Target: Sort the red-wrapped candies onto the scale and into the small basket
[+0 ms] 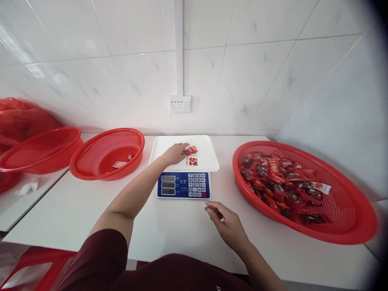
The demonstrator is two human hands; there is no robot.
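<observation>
My left hand (176,154) reaches over the white weighing pan (157,151) of a digital scale (183,186). Its fingers are bent down around a few red-wrapped candies (190,150), and the fingertips are partly hidden. Beside them on the pan lies a flat white packet with red shapes (192,159). In front of the scale's lower right corner, my right hand (228,224) hovers with loosely curled fingers, thumb and fingertips slightly apart, nothing visible in it. The scale has a blue panel with number keys and small displays.
On the right, a large red basket (351,202) holds many red and dark wrapped candies (279,182). Left of the scale, another red basket (91,155) contains a few packets. Further left are a red basin (39,151) and red bags (24,119). A tiled wall with a socket (180,104) stands behind.
</observation>
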